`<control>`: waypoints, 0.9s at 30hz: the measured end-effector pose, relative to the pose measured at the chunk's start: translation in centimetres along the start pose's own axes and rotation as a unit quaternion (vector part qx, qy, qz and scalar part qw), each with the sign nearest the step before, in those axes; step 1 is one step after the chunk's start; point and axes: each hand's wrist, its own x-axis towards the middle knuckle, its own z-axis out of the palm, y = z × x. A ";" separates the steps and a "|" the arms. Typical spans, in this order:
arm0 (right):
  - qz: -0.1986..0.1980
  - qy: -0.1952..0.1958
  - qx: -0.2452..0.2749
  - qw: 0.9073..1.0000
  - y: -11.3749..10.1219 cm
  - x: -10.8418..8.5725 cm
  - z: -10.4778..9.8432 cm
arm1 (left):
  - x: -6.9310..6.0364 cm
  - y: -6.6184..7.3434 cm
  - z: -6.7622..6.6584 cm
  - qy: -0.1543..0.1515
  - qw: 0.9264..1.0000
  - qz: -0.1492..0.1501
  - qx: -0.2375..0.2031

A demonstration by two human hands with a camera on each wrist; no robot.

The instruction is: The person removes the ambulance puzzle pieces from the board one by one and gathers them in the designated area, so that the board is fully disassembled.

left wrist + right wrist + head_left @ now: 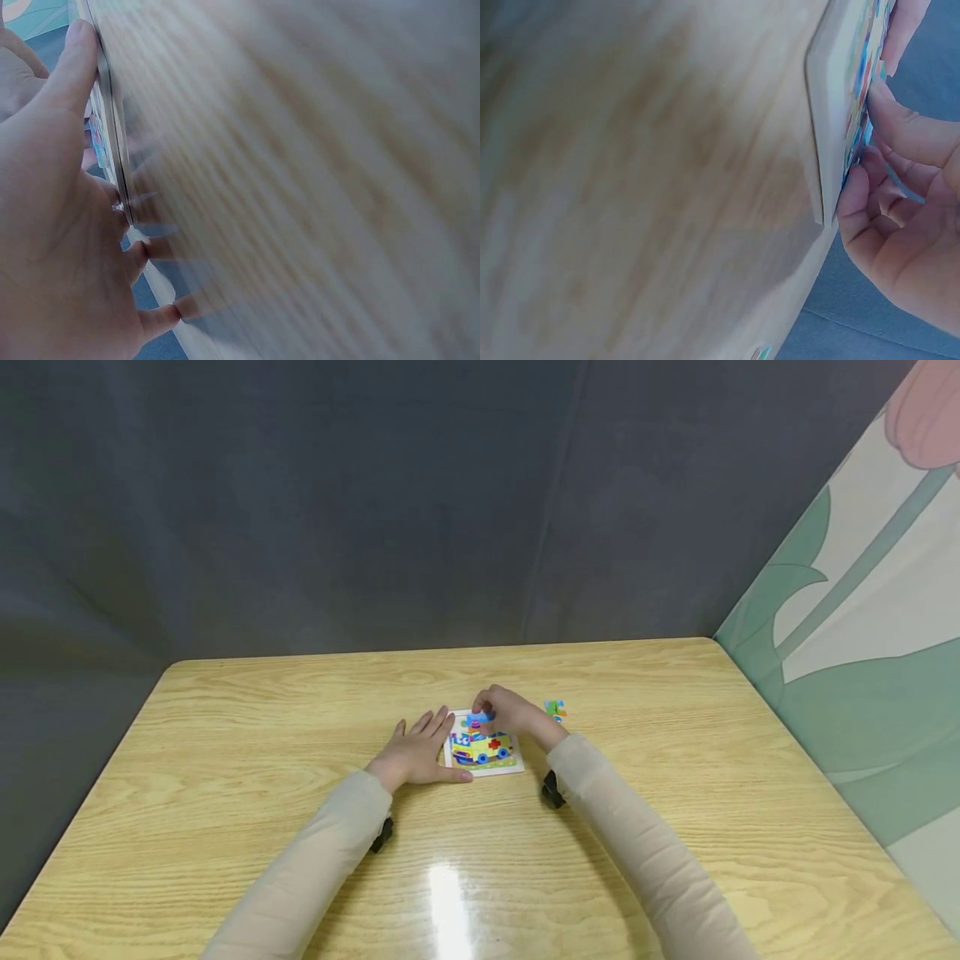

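Nearest, the left hand [420,756] rests spread on the wooden table [225,752], its fingers apart and pinching nothing; the fingers lie against the left side of the puzzle board [504,771], and the thumb reaches along its near edge. The board lies on the table between the hands, showing a yellow van [489,747] in a pale frame. It looks light, stiff and thin, so it would probably slide easily on the smooth wood; the raised frame is the place to steady it. Farther up the board, the right hand [513,710] has its thumb and curled fingertips together on a blue puzzle piece [477,719]. Such a piece seems light and rigid, best taken by opposite edges, as its knobs might bend or chip. Beyond, to the right, lie loose pieces [555,707], then the dark curtain [375,510].
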 end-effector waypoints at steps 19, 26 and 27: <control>-0.048 -0.013 0.026 0.998 0.4 -0.2 -0.6 | 0.0 0.1 -0.1 -0.002 1.000 -0.004 -0.007; -0.083 -0.034 0.104 0.991 1.3 -0.4 -1.0 | 0.0 0.1 0.0 -0.003 1.000 -0.005 -0.008; -0.083 -0.037 0.113 0.989 1.4 -0.4 -1.0 | 0.0 0.1 -0.1 -0.003 1.000 -0.006 -0.008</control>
